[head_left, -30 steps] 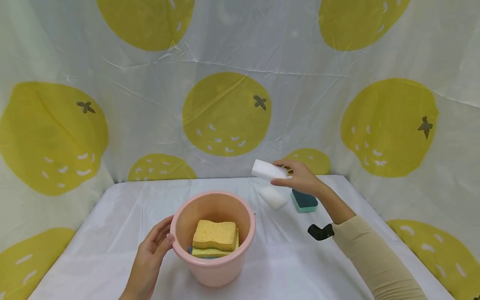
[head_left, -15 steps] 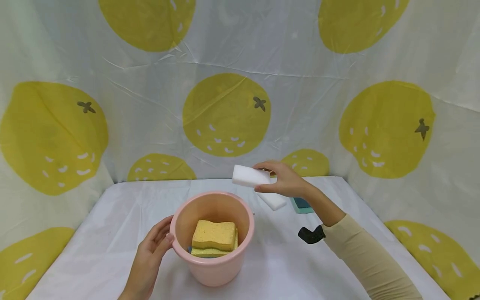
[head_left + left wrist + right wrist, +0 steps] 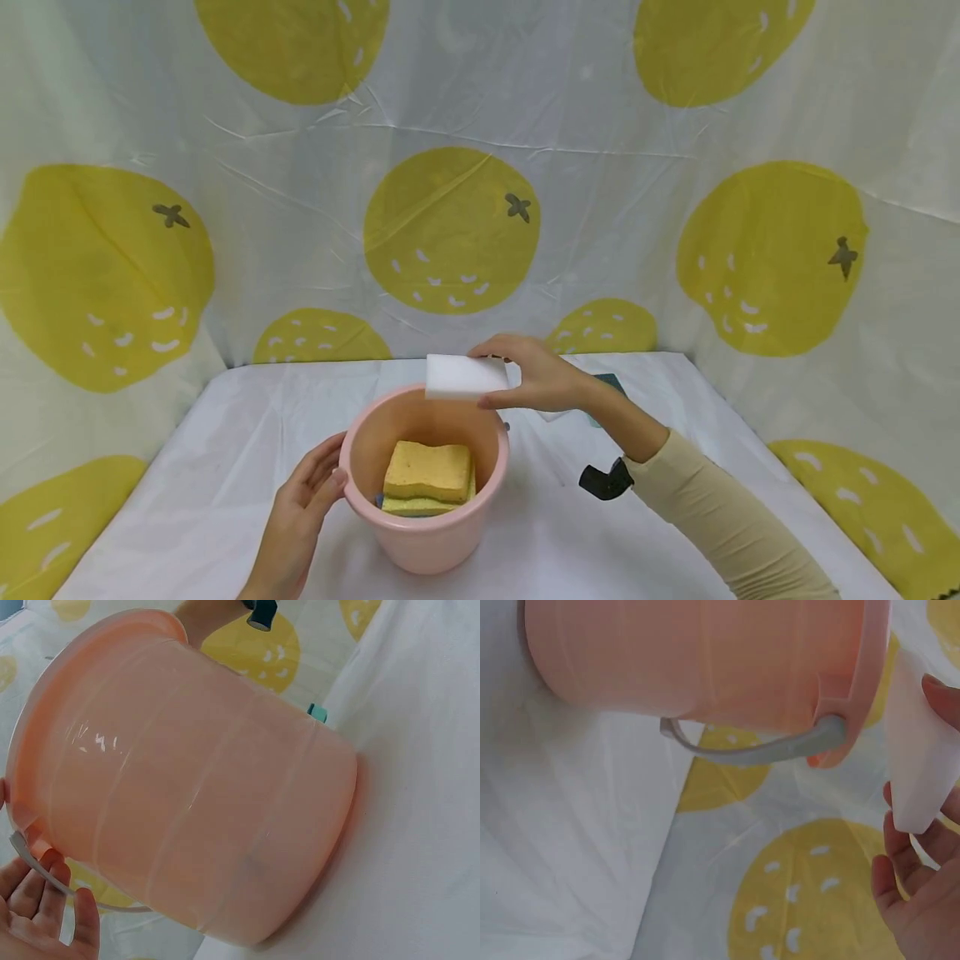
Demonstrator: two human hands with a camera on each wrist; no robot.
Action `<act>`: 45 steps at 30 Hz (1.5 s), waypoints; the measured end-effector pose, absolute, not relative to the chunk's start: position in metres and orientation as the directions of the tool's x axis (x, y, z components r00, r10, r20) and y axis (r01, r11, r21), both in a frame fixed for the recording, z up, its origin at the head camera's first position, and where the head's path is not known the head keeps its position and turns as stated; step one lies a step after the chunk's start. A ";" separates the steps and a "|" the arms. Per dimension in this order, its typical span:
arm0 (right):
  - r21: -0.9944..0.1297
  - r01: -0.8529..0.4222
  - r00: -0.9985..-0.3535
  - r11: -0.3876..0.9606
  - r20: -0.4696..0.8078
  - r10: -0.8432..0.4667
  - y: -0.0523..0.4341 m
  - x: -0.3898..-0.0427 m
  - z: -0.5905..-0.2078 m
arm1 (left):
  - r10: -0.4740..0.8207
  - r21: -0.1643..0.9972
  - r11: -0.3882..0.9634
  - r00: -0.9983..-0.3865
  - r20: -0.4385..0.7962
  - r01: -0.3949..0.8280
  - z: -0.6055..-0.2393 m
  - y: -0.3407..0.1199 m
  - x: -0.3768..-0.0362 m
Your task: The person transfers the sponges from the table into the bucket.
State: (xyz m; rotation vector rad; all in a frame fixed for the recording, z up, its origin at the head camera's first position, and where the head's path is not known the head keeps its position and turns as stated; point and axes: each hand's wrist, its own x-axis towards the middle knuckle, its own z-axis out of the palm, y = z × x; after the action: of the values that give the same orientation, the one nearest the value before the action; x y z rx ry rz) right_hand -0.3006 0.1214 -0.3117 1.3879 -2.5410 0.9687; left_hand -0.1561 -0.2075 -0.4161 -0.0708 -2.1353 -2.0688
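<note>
My right hand (image 3: 536,375) pinches a white block sponge (image 3: 461,377) between thumb and fingers, over the far right rim of a pink bucket (image 3: 431,546). The right wrist view shows the same white sponge (image 3: 922,750) beside the bucket's rim. My left hand (image 3: 296,508) holds the bucket's left rim, thumb at the edge; its other fingers (image 3: 49,892) lie near the grey handle (image 3: 120,907). Inside the bucket, a yellow sponge (image 3: 427,469) lies on another yellow one, with a bit of blue below. The bucket stands upright on the white cloth.
Behind my right hand and forearm, a second white sponge (image 3: 552,415) and a green sponge (image 3: 611,382) lie on the table, both mostly hidden. The white table cloth (image 3: 202,467) ends at a fruit-patterned curtain (image 3: 315,250) at the back and sides.
My right hand has carried the white sponge left and slightly down, from above the other sponges to the bucket's rim. The left hand and bucket stay nearly still.
</note>
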 end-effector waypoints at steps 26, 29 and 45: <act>-0.472 -0.840 -0.452 0.266 0.339 -0.825 0.072 -0.284 -0.321 | -0.068 0.981 0.054 -0.980 0.187 0.184 -0.416 -0.206 -0.156; -0.476 -0.840 -0.450 0.262 0.339 -0.826 0.072 -0.282 -0.323 | -0.070 0.982 0.057 -0.980 0.184 0.180 -0.416 -0.206 -0.156; -0.448 -0.853 -0.441 0.268 0.344 -0.829 0.082 -0.287 -0.324 | -0.068 0.976 0.043 -0.974 0.217 0.214 -0.417 -0.209 -0.154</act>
State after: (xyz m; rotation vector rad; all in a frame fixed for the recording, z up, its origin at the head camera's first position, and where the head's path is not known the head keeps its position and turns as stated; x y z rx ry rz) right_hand -0.2873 0.0821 -0.3241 1.6386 -2.4690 0.9152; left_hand -0.1536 -0.2087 -0.4165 -0.1508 -2.1106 -2.0361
